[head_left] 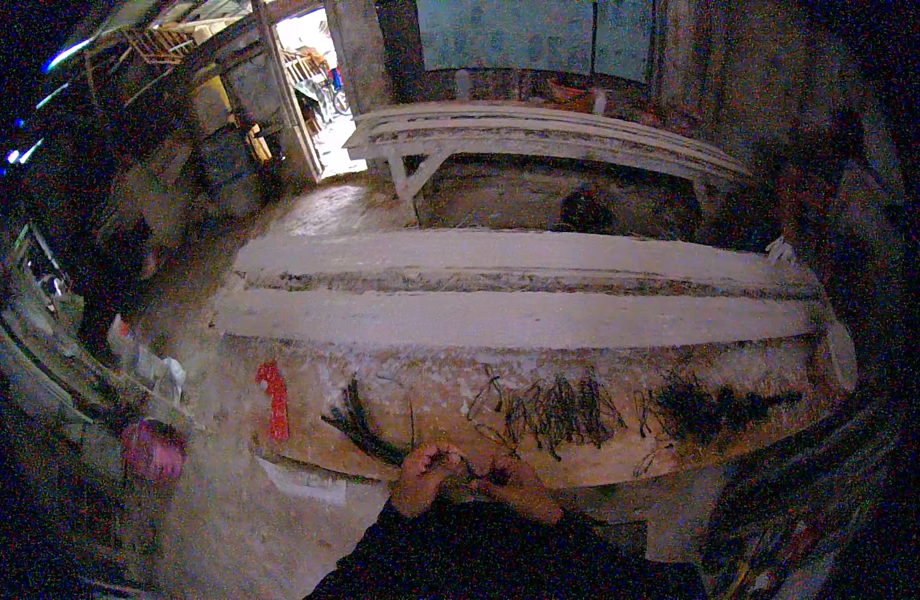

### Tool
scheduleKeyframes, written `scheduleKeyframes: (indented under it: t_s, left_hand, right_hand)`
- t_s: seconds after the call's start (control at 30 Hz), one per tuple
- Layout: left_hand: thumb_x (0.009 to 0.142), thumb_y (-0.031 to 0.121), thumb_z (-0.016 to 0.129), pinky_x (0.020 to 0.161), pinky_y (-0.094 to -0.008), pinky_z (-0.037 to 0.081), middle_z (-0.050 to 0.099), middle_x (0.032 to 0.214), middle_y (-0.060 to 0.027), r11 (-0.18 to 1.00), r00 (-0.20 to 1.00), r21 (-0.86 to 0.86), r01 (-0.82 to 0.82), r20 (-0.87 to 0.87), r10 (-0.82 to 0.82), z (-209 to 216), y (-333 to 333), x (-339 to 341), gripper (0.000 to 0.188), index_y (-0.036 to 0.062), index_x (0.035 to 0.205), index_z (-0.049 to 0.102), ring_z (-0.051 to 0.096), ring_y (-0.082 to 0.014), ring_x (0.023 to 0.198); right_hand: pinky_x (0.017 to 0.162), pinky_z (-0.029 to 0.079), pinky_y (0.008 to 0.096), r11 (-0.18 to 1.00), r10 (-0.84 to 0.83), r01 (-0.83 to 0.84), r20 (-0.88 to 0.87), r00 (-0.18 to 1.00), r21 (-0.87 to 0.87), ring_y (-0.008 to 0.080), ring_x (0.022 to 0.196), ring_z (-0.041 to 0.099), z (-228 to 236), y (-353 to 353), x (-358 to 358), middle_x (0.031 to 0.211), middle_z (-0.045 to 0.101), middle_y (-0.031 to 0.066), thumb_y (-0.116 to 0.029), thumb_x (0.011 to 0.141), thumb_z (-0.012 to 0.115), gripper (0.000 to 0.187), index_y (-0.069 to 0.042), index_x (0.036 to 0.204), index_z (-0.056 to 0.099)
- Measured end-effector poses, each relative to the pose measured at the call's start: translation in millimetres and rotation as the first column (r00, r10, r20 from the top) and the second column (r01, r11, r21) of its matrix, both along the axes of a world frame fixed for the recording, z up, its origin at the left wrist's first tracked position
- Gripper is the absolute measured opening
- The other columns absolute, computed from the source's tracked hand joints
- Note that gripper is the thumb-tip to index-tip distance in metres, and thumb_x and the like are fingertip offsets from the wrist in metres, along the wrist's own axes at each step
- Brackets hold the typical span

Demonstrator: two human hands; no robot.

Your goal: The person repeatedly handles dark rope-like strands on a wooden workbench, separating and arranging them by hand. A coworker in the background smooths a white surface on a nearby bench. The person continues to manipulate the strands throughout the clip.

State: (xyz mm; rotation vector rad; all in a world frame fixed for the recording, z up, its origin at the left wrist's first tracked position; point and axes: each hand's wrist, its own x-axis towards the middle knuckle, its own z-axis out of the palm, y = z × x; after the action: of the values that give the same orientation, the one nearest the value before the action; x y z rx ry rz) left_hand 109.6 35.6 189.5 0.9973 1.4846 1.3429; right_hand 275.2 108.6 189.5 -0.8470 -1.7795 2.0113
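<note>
My left hand [426,480] and my right hand [518,490] are close together at the near edge of the workbench, fingers closed in a pinch. Whatever lies between the fingertips is too small and dark to make out. Just left of my left hand, a bundle of dark strands [352,424] fans out on the wood. A single thin strand [412,422] points away from that hand. Beyond my right hand lie several dark knotted cords [568,412] in a row. Farther right is a thick tangle of dark cords [715,408].
A red strip-like item [276,402] lies at the left of the workbench [520,318]. Behind stands a long pale bench [540,125] below a window. A pink bundle [153,450] sits at lower left, and dark folded material [780,490] at right. An open doorway [315,90] is far left.
</note>
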Motion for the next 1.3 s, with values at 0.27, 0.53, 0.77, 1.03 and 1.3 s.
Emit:
scheduleKeyframes:
  t_s: [0.27, 0.53, 0.77, 1.03, 1.3]
  left_hand:
    - [0.075, 0.005, 0.064, 0.082, -0.0298, 0.044, 0.056, 0.098, -0.0060, 0.945, 0.926, 0.039, 0.324, 0.194, -0.325, 14.8, 2.3, 0.9, 0.040, 0.0040, 0.111, 0.046, 0.054, -0.0162, 0.090]
    - [0.075, 0.009, 0.063, 0.080, -0.0300, 0.044, 0.058, 0.093, -0.0067, 0.970, 0.969, -0.005, 0.243, 0.055, -0.243, -7.8, 11.2, -11.8, 0.031, 0.0035, 0.103, 0.051, 0.055, -0.0174, 0.089]
    - [0.077, 0.008, 0.060, 0.073, -0.0287, 0.046, 0.058, 0.090, -0.0065, 0.975, 0.891, -0.053, -0.217, 0.398, 0.220, -49.1, 7.9, -9.9, 0.022, 0.0045, 0.097, 0.052, 0.056, -0.0178, 0.081]
    - [0.078, 0.005, 0.055, 0.063, -0.0269, 0.048, 0.059, 0.085, -0.0055, 0.975, 0.929, 0.061, -0.211, 0.323, 0.181, -68.3, 1.4, -11.8, 0.013, 0.0038, 0.091, 0.057, 0.056, -0.0144, 0.076]
    - [0.078, 0.007, 0.057, 0.073, -0.0255, 0.045, 0.061, 0.083, -0.0030, 0.993, 0.983, 0.062, -0.096, -0.152, 0.105, -42.1, -6.1, -6.3, 0.010, 0.0054, 0.086, 0.061, 0.056, -0.0150, 0.076]
  right_hand:
    - [0.064, 0.042, 0.0252, 0.964, -0.267, 0.266, 0.065, 0.962, 0.011, 0.0107, 0.072, 0.050, -3.9, -0.6, -13.6, 0.078, 0.055, 0.0008, -0.021, 0.077, 0.063, 0.018, -0.009, 0.085, 0.052]
    - [0.069, 0.040, 0.0255, 0.847, -0.499, 0.474, -0.052, 0.865, -0.239, 0.0129, 0.076, 0.049, -6.0, -0.5, -7.7, 0.080, 0.053, 0.0012, -0.022, 0.075, 0.065, 0.021, -0.008, 0.086, 0.053]
    - [0.081, 0.042, 0.0286, 0.977, -0.140, 0.165, -0.172, 0.975, 0.138, 0.0159, 0.089, 0.054, -2.5, -0.7, 5.8, 0.095, 0.060, 0.0039, -0.013, 0.079, 0.060, 0.016, -0.006, 0.093, 0.060]
    - [0.085, 0.041, 0.0295, 1.000, -0.024, 0.022, -0.141, 0.990, -0.015, 0.0159, 0.095, 0.054, 8.2, -11.9, 16.9, 0.105, 0.059, 0.0054, -0.016, 0.084, 0.054, 0.021, -0.006, 0.102, 0.060]
    - [0.080, 0.043, 0.0293, 0.994, 0.033, -0.060, -0.285, 0.958, -0.086, 0.0168, 0.087, 0.055, 2.2, -10.9, 16.5, 0.092, 0.060, 0.0065, -0.012, 0.080, 0.060, 0.014, -0.004, 0.092, 0.060]
